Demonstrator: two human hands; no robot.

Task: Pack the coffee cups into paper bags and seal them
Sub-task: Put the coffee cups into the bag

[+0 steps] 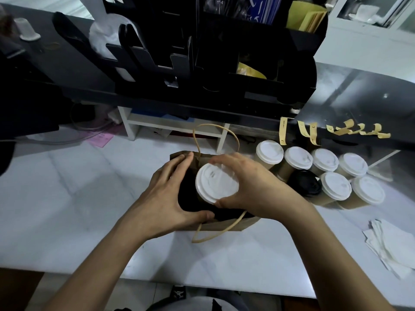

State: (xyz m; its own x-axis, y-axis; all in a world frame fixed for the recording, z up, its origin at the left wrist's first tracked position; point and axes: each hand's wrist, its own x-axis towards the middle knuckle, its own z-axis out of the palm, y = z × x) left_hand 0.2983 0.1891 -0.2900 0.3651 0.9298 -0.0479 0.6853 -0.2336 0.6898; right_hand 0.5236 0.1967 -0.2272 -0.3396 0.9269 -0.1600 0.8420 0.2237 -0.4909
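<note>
Over the bag [224, 226], my right hand [251, 187] grips the first cup [216, 184], my left hand [170, 191] spreads the mouth; seven cups [332, 173] wait, nothing sealed.

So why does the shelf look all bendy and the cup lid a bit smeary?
Head view: the wide lens bows the black organizer near the edges; the cup lid under the right hand is slightly motion-blurred; light is dim, with glare on the shiny counter.
</note>
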